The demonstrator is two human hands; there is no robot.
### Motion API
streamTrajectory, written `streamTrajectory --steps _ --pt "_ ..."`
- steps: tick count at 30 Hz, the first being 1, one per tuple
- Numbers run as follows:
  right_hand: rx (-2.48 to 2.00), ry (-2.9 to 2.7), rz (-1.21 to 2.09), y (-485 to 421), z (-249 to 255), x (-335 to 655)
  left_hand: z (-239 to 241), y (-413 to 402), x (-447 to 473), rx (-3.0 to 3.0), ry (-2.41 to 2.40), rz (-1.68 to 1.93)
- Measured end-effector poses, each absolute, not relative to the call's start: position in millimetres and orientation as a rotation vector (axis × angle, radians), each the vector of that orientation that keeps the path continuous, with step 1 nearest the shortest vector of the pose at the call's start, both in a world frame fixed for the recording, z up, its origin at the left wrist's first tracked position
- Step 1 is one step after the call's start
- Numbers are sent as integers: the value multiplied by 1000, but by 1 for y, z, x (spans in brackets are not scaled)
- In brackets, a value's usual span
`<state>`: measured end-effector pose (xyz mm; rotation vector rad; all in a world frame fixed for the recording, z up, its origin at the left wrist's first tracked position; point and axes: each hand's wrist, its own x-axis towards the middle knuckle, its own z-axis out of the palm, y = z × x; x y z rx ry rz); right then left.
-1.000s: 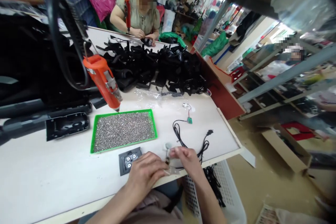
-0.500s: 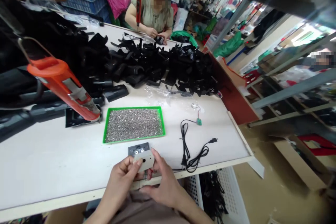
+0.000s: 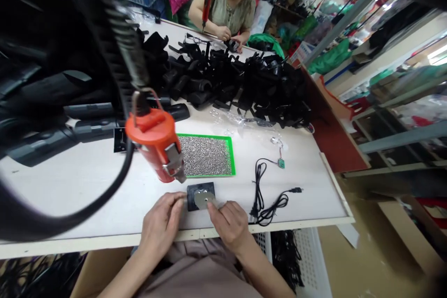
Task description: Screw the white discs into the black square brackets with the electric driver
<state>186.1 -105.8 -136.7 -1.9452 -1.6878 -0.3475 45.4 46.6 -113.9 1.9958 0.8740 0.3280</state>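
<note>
A black rectangular part (image 3: 191, 204) lies near the table's front edge, with a flat grey metal plate (image 3: 202, 201) over its middle. Two bright round spots show beside the plate. My left hand (image 3: 162, 221) is closed, its thumb and fingers pinching at the part's left edge. On the other side, my right hand (image 3: 230, 224) has curled fingers, with the thumb and forefinger at the plate's right edge. Just above and left hangs an orange electric screwdriver (image 3: 153, 142), its tip end near a green tray (image 3: 233, 158) of small metal screws.
Black cables (image 3: 258, 186) with a small green board (image 3: 281, 163) lie to the right. A heap of black plastic parts (image 3: 223, 79) covers the table's far side, where a co-worker (image 3: 226, 9) sits. A white basket (image 3: 314, 260) stands below the front edge.
The grey plate has gone from being held up in both hands to lying over the black part. My hands have moved apart, and the hanging screwdriver appears farther right in view.
</note>
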Motion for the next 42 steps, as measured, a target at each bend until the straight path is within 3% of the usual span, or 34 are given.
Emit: streamTrajectory --steps 6,20,31,42 --pt "-2003 -1756 -396 -93 -147 193 -141 56 59 2365 667 306" --pt "-2021 -1820 -663 -90 -129 188 -145 65 60 2382 611 150" --pt "-2365 -1619 -289 -88 -137 167 -140 68 62 2359 587 170" --pt "-2430 -1246 35 -103 -110 172 -148 49 85 2406 801 299"
